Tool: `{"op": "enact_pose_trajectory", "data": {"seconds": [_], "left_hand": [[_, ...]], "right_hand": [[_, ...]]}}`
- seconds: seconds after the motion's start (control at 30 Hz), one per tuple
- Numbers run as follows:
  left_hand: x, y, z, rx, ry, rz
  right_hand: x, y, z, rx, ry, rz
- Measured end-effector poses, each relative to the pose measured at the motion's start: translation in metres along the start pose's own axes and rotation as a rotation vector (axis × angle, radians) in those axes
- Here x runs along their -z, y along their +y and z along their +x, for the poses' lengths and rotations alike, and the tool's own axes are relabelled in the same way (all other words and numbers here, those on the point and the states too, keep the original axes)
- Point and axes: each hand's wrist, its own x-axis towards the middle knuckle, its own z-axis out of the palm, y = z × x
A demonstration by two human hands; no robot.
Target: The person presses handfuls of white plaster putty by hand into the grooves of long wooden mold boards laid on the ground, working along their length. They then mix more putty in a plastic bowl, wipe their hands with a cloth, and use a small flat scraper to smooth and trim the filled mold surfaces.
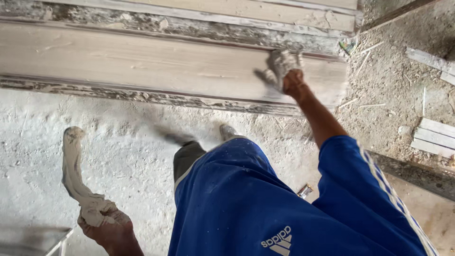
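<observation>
My right hand (290, 78) reaches forward and presses a crumpled grey rag (283, 61) against the face of a long pale wooden board (142, 64) lying across the floor. My left hand (110, 227) hangs low at the bottom left and grips a long, dusty cloth (76, 173) that trails upward from my fist. I wear a blue shirt with white stripes (265, 199). One shoe (227, 131) shows just in front of me.
White dust covers the floor (118, 142). More worn boards (213, 21) lie beyond the pale one. Wood slats (433, 137) and scraps sit at the right. A small metal object (304, 191) lies on the floor by my leg.
</observation>
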Motion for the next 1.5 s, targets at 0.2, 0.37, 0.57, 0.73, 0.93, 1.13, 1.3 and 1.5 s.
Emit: {"op": "enact_pose_trajectory", "data": {"seconds": [0.2,0.37,0.57,0.73,0.93,1.13,1.3,1.5], "left_hand": [[-0.020,0.005,-0.076,-0.059,-0.018,0.085],[-0.017,0.000,-0.106,-0.091,-0.060,0.153],[-0.018,-0.015,-0.122,-0.112,-0.232,0.143],[-0.034,-0.022,-0.127,-0.070,-0.261,0.176],[-0.067,-0.034,-0.132,-0.024,-0.189,0.200],[-0.061,-0.033,-0.136,-0.171,-0.300,0.207],[-0.035,-0.037,-0.136,-0.137,-0.118,0.135],[-0.008,-0.037,-0.128,-0.134,-0.027,0.114]], "right_hand": [[-0.047,0.150,-0.055,-0.114,-0.004,0.033],[-0.102,0.272,-0.109,-0.546,0.031,0.263],[-0.164,0.308,-0.152,-0.835,0.847,1.514],[-0.185,0.243,-0.169,-0.304,0.992,0.525],[-0.161,0.154,-0.109,-0.001,0.361,-0.001],[-0.151,0.136,-0.051,0.165,0.148,-0.416],[-0.119,0.120,-0.042,0.423,0.506,-0.058],[-0.089,-0.007,0.025,0.425,0.296,-0.102]]}}
